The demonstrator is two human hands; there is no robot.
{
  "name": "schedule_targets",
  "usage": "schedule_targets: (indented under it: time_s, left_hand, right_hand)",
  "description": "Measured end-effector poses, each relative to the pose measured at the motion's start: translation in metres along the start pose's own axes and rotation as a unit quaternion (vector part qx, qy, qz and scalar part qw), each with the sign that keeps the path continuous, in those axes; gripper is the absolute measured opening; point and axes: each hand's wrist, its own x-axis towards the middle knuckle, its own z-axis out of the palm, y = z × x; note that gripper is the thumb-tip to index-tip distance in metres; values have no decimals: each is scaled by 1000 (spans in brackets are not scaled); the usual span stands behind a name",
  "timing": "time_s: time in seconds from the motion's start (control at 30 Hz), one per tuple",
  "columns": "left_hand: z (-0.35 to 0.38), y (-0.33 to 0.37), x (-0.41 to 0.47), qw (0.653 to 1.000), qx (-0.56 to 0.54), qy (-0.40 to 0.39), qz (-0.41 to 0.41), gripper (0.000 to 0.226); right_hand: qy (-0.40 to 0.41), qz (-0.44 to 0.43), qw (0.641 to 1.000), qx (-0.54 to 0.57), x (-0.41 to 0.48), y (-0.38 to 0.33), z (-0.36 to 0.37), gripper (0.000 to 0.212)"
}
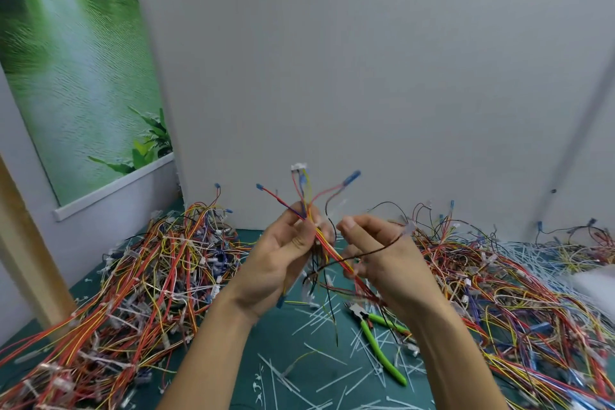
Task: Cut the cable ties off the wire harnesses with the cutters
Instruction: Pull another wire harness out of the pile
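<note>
Both hands hold one wire harness (327,248) of red, yellow, blue and black wires up in front of me. My left hand (283,260) grips the bundle near its upper end, where blue terminals and a white connector (298,167) fan out. My right hand (382,253) pinches the lower part of the same bundle, with a black wire looping over its fingers. The green-handled cutters (377,339) lie on the mat below my right wrist, in neither hand. Cut white cable ties (319,319) are scattered on the mat around them.
A big heap of harnesses (149,276) lies on the left and another (499,293) on the right of the green cutting mat (266,343). A pile of white cable ties (545,263) sits far right. A grey wall stands close behind.
</note>
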Motion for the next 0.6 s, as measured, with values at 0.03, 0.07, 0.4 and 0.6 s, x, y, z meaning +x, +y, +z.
schedule_targets:
  time_s: [0.03, 0.07, 0.4, 0.6]
  left_hand:
    - [-4, 4, -1, 1000, -10, 4, 13, 22]
    - [-8, 8, -2, 1000, -15, 11, 25, 26]
    - [-21, 17, -9, 987, 133, 6, 87, 23]
    - [-25, 13, -9, 985, 141, -2, 103, 16]
  right_hand:
    - [4, 7, 1000, -25, -1, -4, -6, 29]
    - [-2, 10, 999, -39, -2, -8, -13, 33]
    - [-141, 0, 977, -157, -11, -14, -3, 27]
    - [-161, 5, 978, -133, -13, -7, 7, 26]
